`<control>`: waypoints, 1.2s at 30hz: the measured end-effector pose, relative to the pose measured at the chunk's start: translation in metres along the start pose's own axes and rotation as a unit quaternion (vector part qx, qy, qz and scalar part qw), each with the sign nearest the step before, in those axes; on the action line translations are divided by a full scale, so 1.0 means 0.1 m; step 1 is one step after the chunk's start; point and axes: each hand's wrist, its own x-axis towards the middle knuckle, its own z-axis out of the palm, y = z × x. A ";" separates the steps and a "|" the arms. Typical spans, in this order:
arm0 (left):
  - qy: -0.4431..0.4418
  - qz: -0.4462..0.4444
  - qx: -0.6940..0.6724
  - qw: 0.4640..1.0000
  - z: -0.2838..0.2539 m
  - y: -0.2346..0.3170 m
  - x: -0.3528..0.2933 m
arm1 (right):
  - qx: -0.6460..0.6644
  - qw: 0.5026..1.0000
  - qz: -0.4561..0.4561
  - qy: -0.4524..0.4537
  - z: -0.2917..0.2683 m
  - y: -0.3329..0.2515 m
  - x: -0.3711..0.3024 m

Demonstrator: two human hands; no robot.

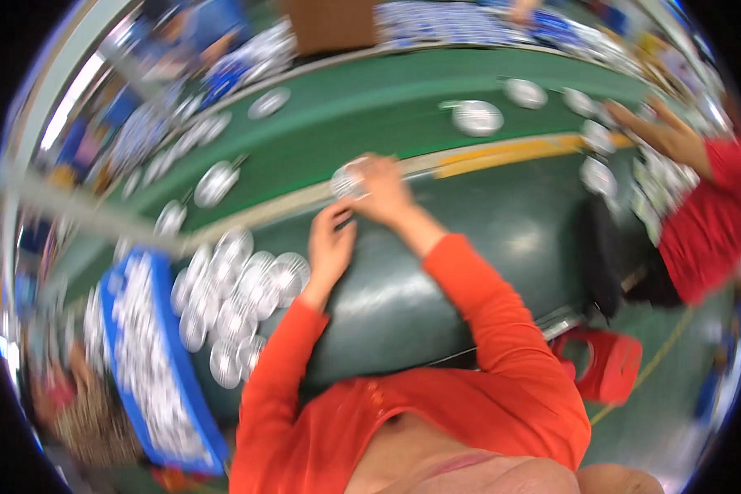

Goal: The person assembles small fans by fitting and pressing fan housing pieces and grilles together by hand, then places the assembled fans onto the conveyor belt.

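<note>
Stretching across the far side of my view is a broad, flat green belt (346, 99), and on the near side a glossy dark-green desk (395, 329) is spreading out, with a pale, narrow ledge (255, 216) running between them. At the left, a long blue tray (173, 362) is holding many small whitish pieces (148, 346), and just to its right a cluster of shiny, ribbed, silvery discs (237, 317) is lying. Close together near the ledge, I am seeing two bare hands. The right hand (380, 191) is extending farther out, its fingers covering the right side of a single round, silvery-white disc (346, 179); blur is hiding whether that grip is clamping it or only touching. The left hand (331, 243) is hanging back over the desk, thumb and forefinger curving apart, nothing clearly showing between them. I am minding one relation: the single disc is sitting at the right grip's left and beyond the left grip, so the right hand is being nearer. Being round, it is showing me no clear long axis.
</note>
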 end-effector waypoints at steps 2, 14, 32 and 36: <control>-0.027 -0.029 0.010 0.999 -0.06 0.06 0.11 | -0.009 1.000 0.002 0.003 -0.06 0.05 0.00; 0.131 0.116 0.473 0.863 -1.92 -0.10 1.13 | -0.037 0.999 -0.008 -0.015 0.12 0.04 0.01; 0.127 0.109 0.213 0.963 -1.48 -0.14 1.09 | 0.151 0.988 -0.007 0.028 -0.11 -0.28 0.11; 0.168 -0.015 0.034 0.985 -1.12 0.14 0.57 | 0.187 0.974 -0.104 0.075 -0.31 -1.05 0.24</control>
